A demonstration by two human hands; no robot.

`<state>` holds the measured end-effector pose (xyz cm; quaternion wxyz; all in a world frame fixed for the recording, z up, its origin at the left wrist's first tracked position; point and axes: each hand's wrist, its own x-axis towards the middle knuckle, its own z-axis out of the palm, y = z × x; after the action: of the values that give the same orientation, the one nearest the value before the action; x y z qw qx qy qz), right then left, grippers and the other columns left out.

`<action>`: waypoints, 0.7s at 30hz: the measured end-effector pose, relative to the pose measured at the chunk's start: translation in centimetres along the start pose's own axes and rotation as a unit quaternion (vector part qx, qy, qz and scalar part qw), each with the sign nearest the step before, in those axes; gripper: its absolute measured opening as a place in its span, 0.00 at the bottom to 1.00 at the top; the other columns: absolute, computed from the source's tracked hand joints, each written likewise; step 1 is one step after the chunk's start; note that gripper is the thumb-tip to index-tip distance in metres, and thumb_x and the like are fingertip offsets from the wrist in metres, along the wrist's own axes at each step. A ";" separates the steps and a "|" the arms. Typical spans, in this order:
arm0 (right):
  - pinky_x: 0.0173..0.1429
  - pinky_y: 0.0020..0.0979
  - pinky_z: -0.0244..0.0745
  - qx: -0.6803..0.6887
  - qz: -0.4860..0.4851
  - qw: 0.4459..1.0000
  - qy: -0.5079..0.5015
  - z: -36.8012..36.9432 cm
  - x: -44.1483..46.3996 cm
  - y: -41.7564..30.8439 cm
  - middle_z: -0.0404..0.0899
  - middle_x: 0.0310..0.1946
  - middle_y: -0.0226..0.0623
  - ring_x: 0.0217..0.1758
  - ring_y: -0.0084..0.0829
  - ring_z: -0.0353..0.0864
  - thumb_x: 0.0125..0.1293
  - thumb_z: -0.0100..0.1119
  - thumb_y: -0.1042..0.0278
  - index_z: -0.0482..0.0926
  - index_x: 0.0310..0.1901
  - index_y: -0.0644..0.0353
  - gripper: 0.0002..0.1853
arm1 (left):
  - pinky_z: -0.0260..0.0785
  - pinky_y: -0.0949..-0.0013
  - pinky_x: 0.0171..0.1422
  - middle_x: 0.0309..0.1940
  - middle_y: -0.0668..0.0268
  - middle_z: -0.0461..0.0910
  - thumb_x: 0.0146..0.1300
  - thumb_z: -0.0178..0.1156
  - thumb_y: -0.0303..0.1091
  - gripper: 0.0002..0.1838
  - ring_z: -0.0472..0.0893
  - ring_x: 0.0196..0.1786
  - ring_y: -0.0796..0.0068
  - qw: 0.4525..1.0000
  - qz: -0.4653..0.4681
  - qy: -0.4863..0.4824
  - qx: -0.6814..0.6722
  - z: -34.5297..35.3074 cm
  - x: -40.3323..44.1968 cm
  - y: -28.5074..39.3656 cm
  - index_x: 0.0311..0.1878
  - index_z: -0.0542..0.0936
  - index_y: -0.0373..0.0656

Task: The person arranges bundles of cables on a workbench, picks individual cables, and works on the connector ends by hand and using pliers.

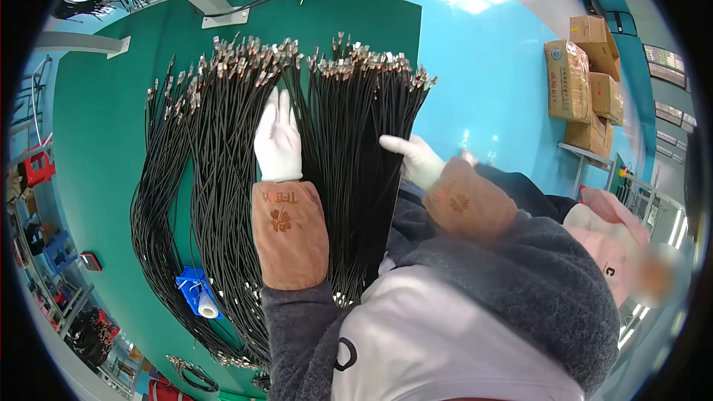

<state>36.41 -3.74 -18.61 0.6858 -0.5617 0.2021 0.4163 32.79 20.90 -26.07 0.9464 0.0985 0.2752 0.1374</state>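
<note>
Black cables with metal connector ends lie in long bundles across the green table. My left hand (278, 141), in a white glove, is open with its fingers stretched out. It rests along the right side of the middle cable bundle (223, 156), at the gap beside the right cable bundle (349, 156). At that right bundle's outer edge is my right hand (417, 162), also gloved in white. Its thumb stretches out over the cables; the other fingers are mostly hidden. Another cable bundle (160, 178) curves along the left.
The green table (96, 148) has metal brackets at its far edge. A blue holder (191, 282) with a white roll (208, 307) sits among the left cables. Cardboard boxes (568, 82) are stacked at the right. A person in pink (605, 230) is nearby at right.
</note>
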 end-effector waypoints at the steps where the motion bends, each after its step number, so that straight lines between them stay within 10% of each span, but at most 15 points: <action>1: 0.60 0.34 0.74 0.058 -0.011 0.998 -0.027 -0.1 0.3 -0.1 0.80 0.53 0.47 0.53 0.37 0.81 0.60 0.70 0.58 0.74 0.60 0.69 0.31 | 0.67 0.64 0.68 0.60 0.47 0.76 0.73 0.53 0.38 0.25 0.73 0.67 0.58 0.999 0.026 -0.020 -0.041 0.4 0.5 0.2 0.66 0.67 0.30; 7: 0.58 0.35 0.75 -0.238 0.016 0.970 0.053 0.6 1.6 -1.4 0.80 0.52 0.48 0.51 0.38 0.82 0.60 0.69 0.63 0.72 0.61 0.69 0.31 | 0.69 0.66 0.67 0.62 0.50 0.75 0.71 0.57 0.42 0.28 0.74 0.66 0.57 0.957 0.070 0.065 0.272 0.3 -0.5 -0.1 0.66 0.68 0.31; 11: 0.58 0.34 0.75 -0.099 -0.099 0.988 0.069 0.2 3.1 0.8 0.80 0.52 0.48 0.51 0.37 0.82 0.60 0.69 0.65 0.71 0.62 0.67 0.30 | 0.71 0.65 0.63 0.59 0.51 0.77 0.67 0.61 0.48 0.33 0.79 0.60 0.57 0.758 0.017 0.111 0.643 2.4 -3.1 -1.8 0.66 0.70 0.32; 19: 0.49 0.33 0.80 -0.073 -0.187 0.974 -0.109 3.5 5.1 -0.4 0.81 0.47 0.48 0.44 0.33 0.83 0.57 0.73 0.58 0.71 0.58 0.71 0.33 | 0.69 0.59 0.60 0.55 0.47 0.76 0.56 0.66 0.59 0.46 0.78 0.53 0.54 0.726 0.046 -0.034 0.686 7.0 -6.7 -2.4 0.68 0.67 0.34; 21: 0.33 0.31 0.81 -0.349 -0.009 0.937 0.003 3.3 6.4 -2.2 0.83 0.37 0.48 0.32 0.32 0.84 0.56 0.72 0.48 0.73 0.52 0.74 0.35 | 0.63 0.54 0.65 0.63 0.45 0.69 0.53 0.63 0.65 0.53 0.72 0.61 0.47 0.451 0.166 0.087 0.872 3.7 -5.4 -5.6 0.72 0.59 0.35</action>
<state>41.20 1.51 -21.08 0.4497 -0.7691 0.0411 0.4523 31.60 13.50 -21.75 0.2943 0.9038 0.3104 -0.0119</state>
